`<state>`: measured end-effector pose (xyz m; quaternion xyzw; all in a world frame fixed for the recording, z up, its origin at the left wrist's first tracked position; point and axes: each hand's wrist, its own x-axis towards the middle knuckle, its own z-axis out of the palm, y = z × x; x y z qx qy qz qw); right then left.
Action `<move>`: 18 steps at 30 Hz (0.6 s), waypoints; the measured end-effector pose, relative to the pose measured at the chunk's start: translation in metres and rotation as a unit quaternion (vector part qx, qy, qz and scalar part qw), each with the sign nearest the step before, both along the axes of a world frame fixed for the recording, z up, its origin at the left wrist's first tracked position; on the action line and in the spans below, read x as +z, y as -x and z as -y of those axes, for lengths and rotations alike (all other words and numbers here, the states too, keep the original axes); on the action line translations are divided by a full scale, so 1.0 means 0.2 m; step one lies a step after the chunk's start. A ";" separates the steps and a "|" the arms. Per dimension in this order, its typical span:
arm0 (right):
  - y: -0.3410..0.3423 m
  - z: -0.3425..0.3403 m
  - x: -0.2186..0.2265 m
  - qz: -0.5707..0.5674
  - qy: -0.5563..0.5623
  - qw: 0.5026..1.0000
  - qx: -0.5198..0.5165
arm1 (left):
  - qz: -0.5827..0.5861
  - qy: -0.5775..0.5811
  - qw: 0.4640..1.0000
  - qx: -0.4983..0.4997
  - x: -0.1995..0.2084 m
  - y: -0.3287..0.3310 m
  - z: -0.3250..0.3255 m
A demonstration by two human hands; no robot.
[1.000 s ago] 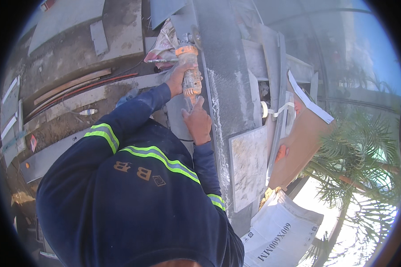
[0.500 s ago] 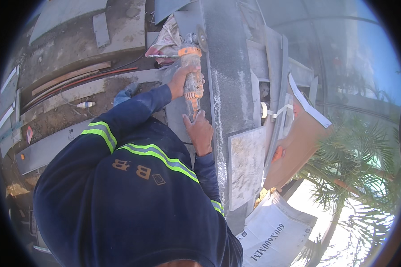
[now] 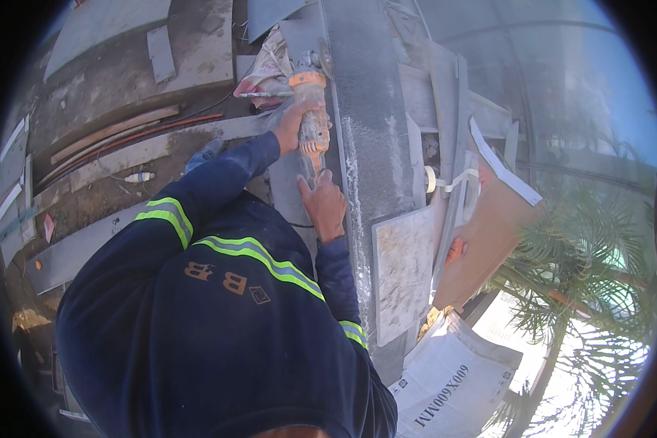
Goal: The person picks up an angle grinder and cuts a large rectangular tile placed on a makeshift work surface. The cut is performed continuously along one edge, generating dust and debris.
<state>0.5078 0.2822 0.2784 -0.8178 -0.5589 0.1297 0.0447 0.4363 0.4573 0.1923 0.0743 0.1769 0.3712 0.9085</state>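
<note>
A dusty orange-and-grey angle grinder point(image 3: 314, 131) stretches away from me along the left edge of a long dark grey stone slab point(image 3: 376, 109). My left hand point(image 3: 290, 125) is closed round the middle of its body, just behind the orange collar and the side handle point(image 3: 264, 94). Around the rear grip my right hand point(image 3: 324, 209) is wrapped, nearer to me. The grinder's head point(image 3: 308, 60) is at the slab's edge; its disc is blurred, so I cannot tell whether it touches the stone. White dust streaks the slab beside the tool.
Right of the slab lean a pale stone tile point(image 3: 403, 274), a brown cardboard sheet point(image 3: 482, 233) and a roll of white tape point(image 3: 431, 179). A crumpled sack point(image 3: 270, 62) lies beyond my left hand. Wooden strips point(image 3: 113, 133) and a white connector point(image 3: 139, 177) lie on the dirt at left.
The grinder and both hands have shifted slightly away from me along the slab edge. The disc, clearer before, is now harder to see. Both hands keep their hold.
</note>
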 end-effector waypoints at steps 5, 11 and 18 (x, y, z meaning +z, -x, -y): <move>-0.01 -0.01 -0.02 0.012 -0.006 1.000 0.005 | 0.003 -0.011 1.000 0.003 -0.03 -0.02 -0.01; -0.02 -0.01 -0.03 0.016 -0.010 1.000 0.007 | -0.003 -0.009 1.000 0.004 -0.01 -0.02 -0.02; 0.00 0.04 -0.02 0.038 -0.037 0.998 0.026 | 0.007 0.014 1.000 -0.002 0.00 0.00 0.02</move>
